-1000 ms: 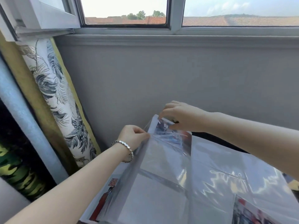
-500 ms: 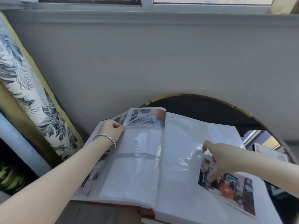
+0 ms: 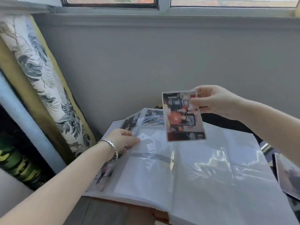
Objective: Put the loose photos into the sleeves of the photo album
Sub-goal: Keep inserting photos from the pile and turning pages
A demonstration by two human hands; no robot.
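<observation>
The photo album (image 3: 211, 184) lies open in front of me, its pages covered in shiny clear sleeves. A photo (image 3: 152, 116) sits in the top sleeve of the left page. My left hand (image 3: 123, 140), with a silver bracelet on the wrist, pinches the edge of the clear sleeve below it on the left page. My right hand (image 3: 212, 101) holds a loose photo (image 3: 183, 116) with red and dark tones up in the air above the album's middle, gripped at its upper right corner.
More loose photos (image 3: 289, 177) lie at the right edge beside the album. A grey wall and window stand just behind. A rolled leaf-print fabric (image 3: 45, 82) and a pale pole (image 3: 24, 117) lean at the left.
My right hand has lifted the photo off the right page and carried it up and left over the album. My left hand has slid down the left page to the lower sleeve.
</observation>
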